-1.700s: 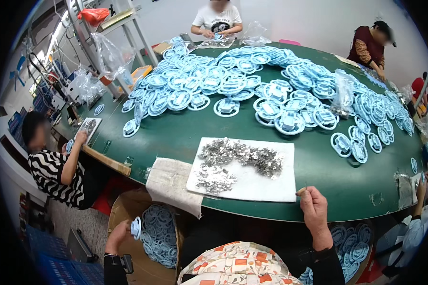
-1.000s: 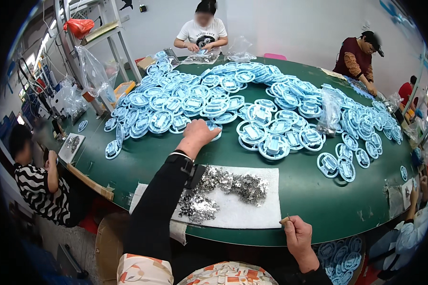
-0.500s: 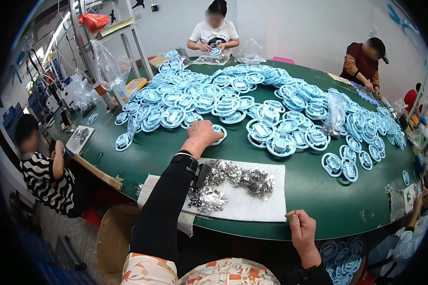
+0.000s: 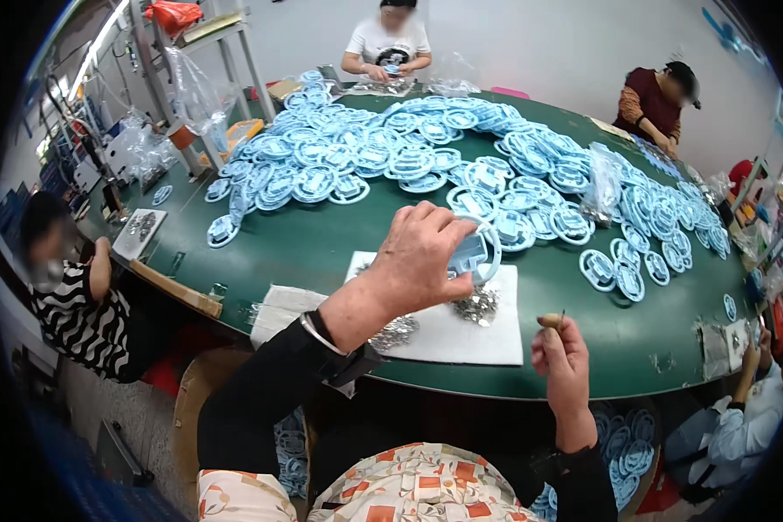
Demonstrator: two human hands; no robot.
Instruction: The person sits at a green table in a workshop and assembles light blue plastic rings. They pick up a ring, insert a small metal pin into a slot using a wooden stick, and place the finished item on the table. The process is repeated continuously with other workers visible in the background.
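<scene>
My left hand (image 4: 400, 265) grips a light blue oval plastic part (image 4: 473, 250), raised above a white foam pad (image 4: 496, 344). The part is an outer ring with a raised shape inside it; my fingers cover its left side. Small shiny metal pieces (image 4: 477, 306) lie heaped on the pad, partly hidden under my left hand and wrist. Off the pad's right edge, my right hand (image 4: 565, 352) pinches a small tool with a tan rounded handle (image 4: 549, 320) and a thin dark tip pointing up.
A large pile of the same blue parts (image 4: 322, 161) covers the far half of the green table (image 4: 261, 261). A clear plastic bag (image 4: 602, 187) stands among them. Co-workers sit around the table. More blue parts (image 4: 622, 452) fill a container below the near edge.
My left hand has picked up a blue part from the edge of the pile and brought it back toward me, over the pad. My right hand has risen slightly with the tool.
</scene>
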